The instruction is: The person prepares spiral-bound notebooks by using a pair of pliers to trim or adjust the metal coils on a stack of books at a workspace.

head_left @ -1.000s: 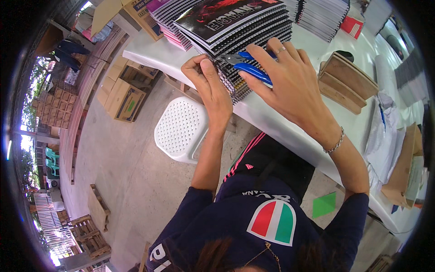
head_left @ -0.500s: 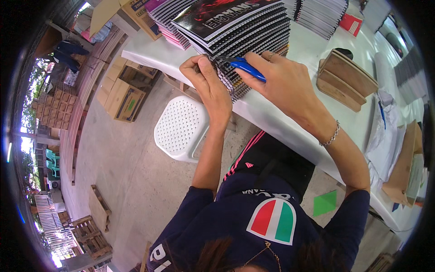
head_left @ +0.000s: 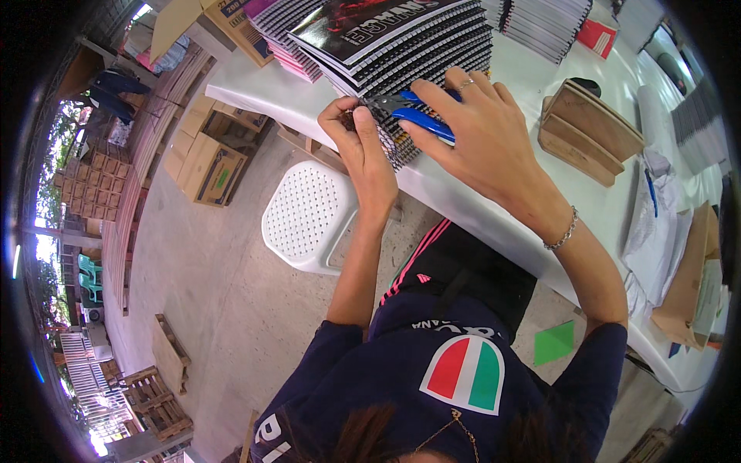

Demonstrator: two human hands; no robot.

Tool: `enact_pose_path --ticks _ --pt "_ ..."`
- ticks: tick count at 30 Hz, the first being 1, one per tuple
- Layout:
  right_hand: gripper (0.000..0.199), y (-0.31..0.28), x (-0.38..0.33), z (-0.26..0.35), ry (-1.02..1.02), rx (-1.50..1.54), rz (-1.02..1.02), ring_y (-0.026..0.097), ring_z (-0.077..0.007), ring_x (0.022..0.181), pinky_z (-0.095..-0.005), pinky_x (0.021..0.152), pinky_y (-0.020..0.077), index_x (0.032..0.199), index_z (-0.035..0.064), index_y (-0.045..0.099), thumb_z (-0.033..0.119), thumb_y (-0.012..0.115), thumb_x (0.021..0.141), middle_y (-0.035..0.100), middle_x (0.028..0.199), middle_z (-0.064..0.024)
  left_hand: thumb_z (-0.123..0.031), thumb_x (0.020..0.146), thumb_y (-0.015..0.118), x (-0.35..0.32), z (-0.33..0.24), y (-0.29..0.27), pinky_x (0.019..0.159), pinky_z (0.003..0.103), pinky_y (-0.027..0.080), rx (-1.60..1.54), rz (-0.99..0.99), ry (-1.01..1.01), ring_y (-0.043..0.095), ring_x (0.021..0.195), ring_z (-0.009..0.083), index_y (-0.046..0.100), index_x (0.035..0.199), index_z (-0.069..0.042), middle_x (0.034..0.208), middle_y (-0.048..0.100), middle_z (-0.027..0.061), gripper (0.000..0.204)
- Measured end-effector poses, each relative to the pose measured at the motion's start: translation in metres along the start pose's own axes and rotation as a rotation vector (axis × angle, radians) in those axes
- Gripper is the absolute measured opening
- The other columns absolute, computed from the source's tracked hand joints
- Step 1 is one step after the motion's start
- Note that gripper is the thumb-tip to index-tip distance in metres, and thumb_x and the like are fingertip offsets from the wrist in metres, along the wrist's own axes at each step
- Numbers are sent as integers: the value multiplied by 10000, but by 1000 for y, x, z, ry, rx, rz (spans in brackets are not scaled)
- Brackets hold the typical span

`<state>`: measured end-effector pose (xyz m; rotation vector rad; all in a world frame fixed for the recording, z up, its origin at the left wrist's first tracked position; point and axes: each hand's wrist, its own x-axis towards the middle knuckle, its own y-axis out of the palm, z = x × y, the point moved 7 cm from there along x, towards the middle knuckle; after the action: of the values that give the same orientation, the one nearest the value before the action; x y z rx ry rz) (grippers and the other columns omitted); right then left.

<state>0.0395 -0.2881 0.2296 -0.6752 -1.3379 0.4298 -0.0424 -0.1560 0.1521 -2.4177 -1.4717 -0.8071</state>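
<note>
A tall stack of spiral-bound notebooks [head_left: 432, 52] with dark glossy covers stands at the table's edge in front of me. Around the pliers' handles curl the fingers of my right hand [head_left: 488, 139]; these blue-handled pliers [head_left: 423, 122] have their handles spread, and their metal jaws point left at the stack's near left corner. My left hand [head_left: 364, 158] is at that same corner, thumb and fingers closed round the end of a notebook's spiral binding beside the jaw tips. Exactly what lies between the left fingertips is partly hidden.
More notebooks [head_left: 540, 27] stand behind on the white table [head_left: 509, 208]. To the right are a wooden stand [head_left: 590, 135], white wrapping [head_left: 652, 224] and an open carton [head_left: 687, 285]. A white stool [head_left: 305, 220] and cardboard boxes [head_left: 212, 166] are on the floor at left.
The pliers' handles have spread apart and my right fingers have straightened somewhat. My left hand has shifted slightly right, still at the stack's corner.
</note>
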Motion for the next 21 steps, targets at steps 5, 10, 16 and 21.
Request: enact_pose_path --ticks 5,10,16,21 --pt "307 14 -2 -5 166 79 263 652 -278 869 -407 728 535 992 88 670 369 722 880 662 953 -112 -337 1108 416 1 -8 2 985 330 381 88 -17 18 463 1055 183 431 1234 -6 1157 473 114 355" --pt "310 3 -13 -4 155 74 157 654 -286 882 -418 737 535 1024 90 680 363 722 884 663 956 -120 -329 1116 384 1 -1 -2 996 344 377 91 -42 -31 464 1061 195 425 1223 3 1160 480 130 352" --pt "360 1 -16 -5 72 -2 30 589 -312 996 -447 828 466 1112 103 679 365 728 870 623 1071 -135 -345 1119 361 -1 0 -2 1015 342 368 4 -90 -83 464 1101 204 408 1265 6 1184 478 131 384" --pt "364 6 -12 -4 57 -9 33 574 -306 1005 -452 826 452 1115 110 676 371 728 867 608 1095 -132 -408 1109 393 -3 1 -1 1001 328 380 76 -66 22 475 1076 174 437 1307 -20 1147 473 86 437"
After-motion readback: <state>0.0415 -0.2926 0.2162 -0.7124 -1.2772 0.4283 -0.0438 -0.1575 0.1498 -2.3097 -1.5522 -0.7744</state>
